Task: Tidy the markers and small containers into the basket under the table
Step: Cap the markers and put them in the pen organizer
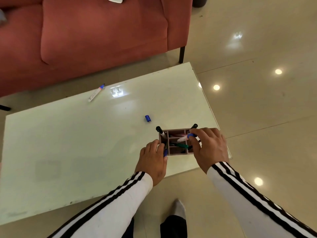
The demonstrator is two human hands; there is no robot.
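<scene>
Far to the left of the left fingers, and well beyond them, a loose marker (96,93) lies on the white table (68,143) with its blue tip uncovered, near the far edge that faces the red sofa (85,40); between this marker and the hands the table top gives wide open room. A blue cap (147,118) lies alone, just beyond the left fingers and apart from them.

The left hand (151,162) is at the left wall of the compartment box (178,153); its fingers are curled and hold a blue-ended marker (165,152) against that wall; how much of it is inside I cannot tell. The box is brown, open on top and divided in small cells; it stands between the two hands, near the right edge of the table. A black-capped marker (160,131) leans out of the far left cell, just beyond the left fingertips; a green marker (180,145) lies across a middle cell; a second black-capped marker (193,126) sticks out at the far right corner, just behind the right fingers.

The right hand (209,148) is over the right side of the box; thumb and fingers pinch a white marker with blue cap (186,137), which points down-left into a cell. Right of this hand the table soon ends; then comes the glossy tiled floor (257,100), wide and open.
</scene>
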